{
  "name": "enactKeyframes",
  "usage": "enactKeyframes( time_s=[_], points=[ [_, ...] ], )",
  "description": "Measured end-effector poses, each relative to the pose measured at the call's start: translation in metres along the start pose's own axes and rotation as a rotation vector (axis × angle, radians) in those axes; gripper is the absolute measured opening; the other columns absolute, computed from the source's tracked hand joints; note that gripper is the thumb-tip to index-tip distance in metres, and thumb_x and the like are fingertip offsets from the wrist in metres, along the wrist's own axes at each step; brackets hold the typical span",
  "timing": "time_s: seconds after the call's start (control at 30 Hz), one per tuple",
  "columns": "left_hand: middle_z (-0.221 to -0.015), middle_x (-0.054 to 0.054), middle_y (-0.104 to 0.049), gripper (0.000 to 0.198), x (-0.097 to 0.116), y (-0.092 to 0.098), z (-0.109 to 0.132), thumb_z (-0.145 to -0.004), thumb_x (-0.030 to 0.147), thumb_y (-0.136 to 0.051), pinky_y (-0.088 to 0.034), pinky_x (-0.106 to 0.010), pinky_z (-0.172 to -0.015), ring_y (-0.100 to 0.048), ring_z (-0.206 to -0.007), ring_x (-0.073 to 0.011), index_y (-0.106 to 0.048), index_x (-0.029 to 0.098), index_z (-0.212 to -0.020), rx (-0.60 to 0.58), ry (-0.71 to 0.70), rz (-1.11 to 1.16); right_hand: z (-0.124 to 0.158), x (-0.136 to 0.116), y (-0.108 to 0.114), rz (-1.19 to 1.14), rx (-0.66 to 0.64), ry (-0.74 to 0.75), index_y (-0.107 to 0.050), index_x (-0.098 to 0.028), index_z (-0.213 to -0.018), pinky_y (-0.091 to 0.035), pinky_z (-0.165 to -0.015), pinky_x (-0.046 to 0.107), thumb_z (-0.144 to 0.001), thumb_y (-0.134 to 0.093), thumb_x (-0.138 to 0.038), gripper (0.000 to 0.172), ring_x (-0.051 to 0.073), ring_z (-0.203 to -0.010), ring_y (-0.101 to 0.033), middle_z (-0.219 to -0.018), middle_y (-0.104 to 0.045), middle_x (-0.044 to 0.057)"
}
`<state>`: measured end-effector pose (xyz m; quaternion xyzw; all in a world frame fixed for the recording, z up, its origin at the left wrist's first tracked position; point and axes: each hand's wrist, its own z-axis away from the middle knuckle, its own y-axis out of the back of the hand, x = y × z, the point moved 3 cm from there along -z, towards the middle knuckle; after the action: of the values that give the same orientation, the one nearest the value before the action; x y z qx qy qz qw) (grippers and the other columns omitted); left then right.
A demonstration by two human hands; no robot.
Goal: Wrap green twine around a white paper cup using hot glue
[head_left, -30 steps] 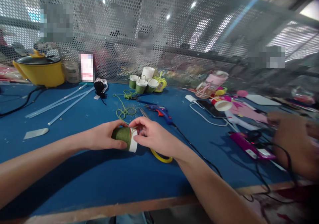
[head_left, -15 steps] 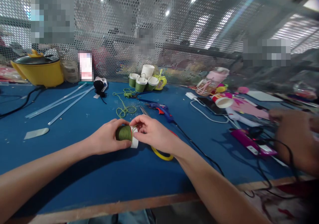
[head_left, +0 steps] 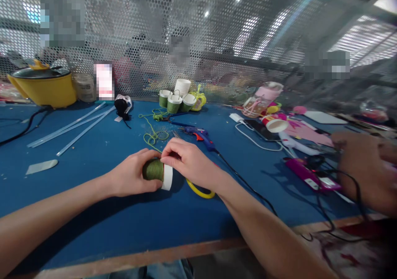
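Observation:
My left hand (head_left: 132, 173) is wrapped round a paper cup (head_left: 168, 177) lying on its side, its white end facing right. Green yarn (head_left: 153, 170) covers the cup's body in close turns. At the cup's upper edge, the thumb and fingertips of my right hand (head_left: 182, 157) are pinched together on the yarn strand. A loose length of green yarn (head_left: 154, 137) runs from there back across the table in loops. Partly under my right hand lie scissors with a yellow handle (head_left: 201, 193). Just beyond it rests a blue glue gun (head_left: 201, 137).
Several green-wrapped cups (head_left: 174, 104) stand at the back beside yellow yarn (head_left: 199, 100). Clear glue sticks (head_left: 72, 124) and a yellow pot (head_left: 43, 87) are on the left. At right are a phone (head_left: 260, 129), a purple power strip (head_left: 310, 175) and another person's hand (head_left: 356, 167).
My right fingers have moved from the cup's white end to its upper edge, and more of the white band shows. My left hand keeps its hold on the cup.

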<state>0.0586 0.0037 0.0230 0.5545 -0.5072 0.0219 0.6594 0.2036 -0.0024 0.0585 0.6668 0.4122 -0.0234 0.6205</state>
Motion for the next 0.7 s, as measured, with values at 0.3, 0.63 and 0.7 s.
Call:
enactKeyframes(
  time_s=[0.3,0.63,0.7],
  points=[
    [-0.086,-0.003,-0.055,0.034,0.0003,0.0007,0.0025,-0.066,0.028,-0.059,-0.044,-0.031,-0.070,-0.053,-0.076,-0.0190,-0.054,0.017,-0.097,0.008,0.002,0.008,0.0010,0.0017,-0.0020,0.034,-0.017,-0.045,-0.053,-0.017,-0.071,-0.038,-0.067,0.028,-0.082,-0.053,-0.015,0.011,0.013,-0.071,-0.049,-0.076,-0.052,0.001],
    [-0.082,0.000,-0.055,0.040,-0.0060,0.0034,-0.0001,-0.066,0.033,-0.059,-0.042,-0.026,-0.062,-0.050,-0.070,-0.0154,-0.053,0.016,-0.103,-0.075,0.170,0.293,0.0015,0.0018,0.0051,-0.022,0.085,0.018,-0.051,-0.017,-0.071,-0.039,-0.066,0.027,-0.082,-0.053,-0.014,0.012,0.013,-0.069,-0.047,-0.075,-0.050,0.001],
    [-0.080,0.001,-0.053,0.039,-0.0058,0.0042,-0.0002,-0.067,0.032,-0.059,-0.041,-0.025,-0.061,-0.049,-0.068,-0.0146,-0.054,0.016,-0.101,-0.096,0.185,0.338,0.0016,0.0025,0.0059,-0.026,0.113,0.014,-0.050,-0.018,-0.071,-0.039,-0.066,0.028,-0.082,-0.053,-0.014,0.012,0.013,-0.069,-0.047,-0.074,-0.050,0.000]
  ],
)
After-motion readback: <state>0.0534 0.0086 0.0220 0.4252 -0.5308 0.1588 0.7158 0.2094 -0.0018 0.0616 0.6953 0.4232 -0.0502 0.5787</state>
